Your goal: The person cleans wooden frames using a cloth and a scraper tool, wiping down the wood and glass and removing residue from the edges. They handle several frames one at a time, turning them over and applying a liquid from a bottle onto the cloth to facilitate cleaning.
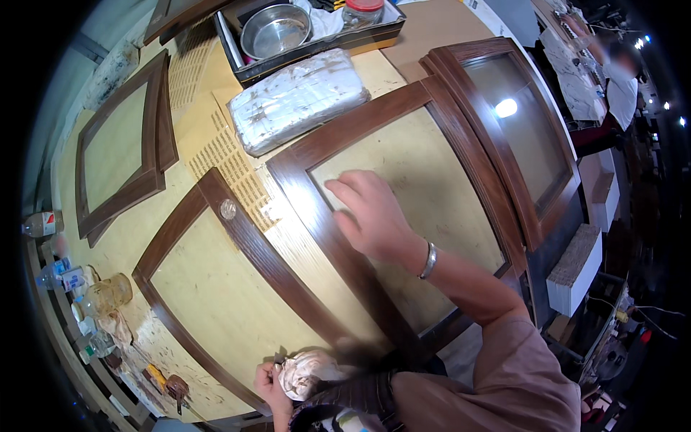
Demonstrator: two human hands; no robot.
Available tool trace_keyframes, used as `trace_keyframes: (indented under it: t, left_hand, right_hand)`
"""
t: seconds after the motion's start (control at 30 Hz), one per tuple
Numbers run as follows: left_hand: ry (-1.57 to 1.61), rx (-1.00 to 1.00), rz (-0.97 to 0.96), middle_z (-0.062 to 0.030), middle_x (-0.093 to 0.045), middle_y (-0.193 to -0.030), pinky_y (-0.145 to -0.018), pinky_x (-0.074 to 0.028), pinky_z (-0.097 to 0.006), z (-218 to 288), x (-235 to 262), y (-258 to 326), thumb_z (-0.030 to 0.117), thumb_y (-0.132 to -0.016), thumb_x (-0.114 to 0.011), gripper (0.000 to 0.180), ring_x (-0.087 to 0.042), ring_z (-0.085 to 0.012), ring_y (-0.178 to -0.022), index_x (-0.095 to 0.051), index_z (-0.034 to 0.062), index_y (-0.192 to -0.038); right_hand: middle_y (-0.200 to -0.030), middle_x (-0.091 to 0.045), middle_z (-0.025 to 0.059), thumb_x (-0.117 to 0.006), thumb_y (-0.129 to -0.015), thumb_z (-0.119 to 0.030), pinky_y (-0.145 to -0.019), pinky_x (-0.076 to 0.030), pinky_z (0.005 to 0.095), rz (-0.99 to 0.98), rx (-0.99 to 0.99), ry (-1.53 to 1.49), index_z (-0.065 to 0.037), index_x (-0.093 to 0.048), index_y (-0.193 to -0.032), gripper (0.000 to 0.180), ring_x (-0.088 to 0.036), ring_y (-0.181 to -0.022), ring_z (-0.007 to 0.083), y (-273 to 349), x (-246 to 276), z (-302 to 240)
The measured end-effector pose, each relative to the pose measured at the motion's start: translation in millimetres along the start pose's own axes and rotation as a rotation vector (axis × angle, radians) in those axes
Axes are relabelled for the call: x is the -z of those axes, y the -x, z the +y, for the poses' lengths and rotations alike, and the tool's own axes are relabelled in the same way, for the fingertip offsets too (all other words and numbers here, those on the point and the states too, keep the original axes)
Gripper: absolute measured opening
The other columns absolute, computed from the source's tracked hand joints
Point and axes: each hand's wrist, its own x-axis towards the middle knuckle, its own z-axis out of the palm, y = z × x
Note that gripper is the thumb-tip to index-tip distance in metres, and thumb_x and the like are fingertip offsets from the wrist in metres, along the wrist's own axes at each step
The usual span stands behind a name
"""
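A: Where's the frame [353,136] by the right hand [371,216]?
B: Flat on the table [122,252], between the left frame [186,216] and the glazed one [558,205]. Lying flat probably keeps it steady, with its whole face in reach.
A: What's that hand doing?
B: It's over the inner left side, fingers curled, thumb a little apart from them. The palm is hidden, so I can't tell whether it holds anything.
A: And the left hand [272,385]?
B: Its fingers are closed on a rag [306,374] near the body, likely to keep it handy.
A: Why are the bottles [52,275] off at the left edge?
B: Perhaps so a spill would miss the wood.
A: How does the middle frame look?
B: Dark brown, glossy where light strikes its upper left corner. Inside, it's pale yellow with faint dark smudges; whether glass fills it, I can't tell.
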Motion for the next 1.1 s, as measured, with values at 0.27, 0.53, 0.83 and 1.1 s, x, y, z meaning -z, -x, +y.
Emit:
trace_keyframes:
  t: [0.27, 0.53, 0.83, 1.1]
  left_hand:
    - [0.631, 0.514, 0.267, -0.0073, -0.065, -0.086, -0.071, -0.058, -0.037, 90, 1, -25, 0.025, -0.103, -0.054, 0.017, -0.066, -0.0210, -0.081, -0.058, 0.0091, -0.098]
    - [0.642, 0.248, -0.197, -0.0111, -0.068, -0.098, -0.067, -0.061, -0.034, 148, -33, -119, 0.022, -0.107, -0.042, 0.026, -0.070, -0.0205, -0.081, -0.058, 0.0027, -0.116]
    - [0.306, -0.130, -0.579, -0.0040, -0.067, -0.085, -0.063, -0.052, -0.025, 211, -140, -169, 0.005, -0.090, -0.073, 0.022, -0.063, -0.0095, -0.069, -0.065, -0.0019, -0.110]
    - [-0.401, -0.721, -0.432, -0.0169, -0.073, -0.110, -0.087, -0.053, -0.032, 227, -193, -226, 0.013, -0.079, -0.081, 0.055, -0.069, -0.0207, -0.097, -0.064, -0.0066, -0.127]
  right_hand:
    - [-0.114, -0.058, 0.0164, -0.072, -0.072, 0.000, -0.097, -0.046, 0.0439, 0.335, -0.425, 0.327, -0.003, -0.063, -0.111, 0.040, -0.056, -0.110, 0.0363, 138, 87, 1]
    - [-0.092, -0.054, -0.0007, -0.082, -0.080, -0.016, -0.071, -0.047, 0.0276, 0.832, -1.234, -0.150, -0.011, -0.054, -0.102, 0.036, -0.054, -0.082, 0.0122, 333, 102, 13]
    - [-0.090, -0.061, 0.0022, -0.080, -0.086, -0.033, -0.058, -0.050, 0.0276, 0.710, -1.401, -0.452, -0.010, -0.053, -0.102, 0.039, -0.060, -0.074, 0.0118, 308, 80, -12]
    - [-0.097, -0.065, 0.0063, -0.079, -0.084, -0.021, -0.057, -0.048, 0.0269, 0.714, -1.278, -0.389, -0.001, -0.055, -0.120, 0.047, -0.060, -0.075, 0.0125, 302, 73, -7]
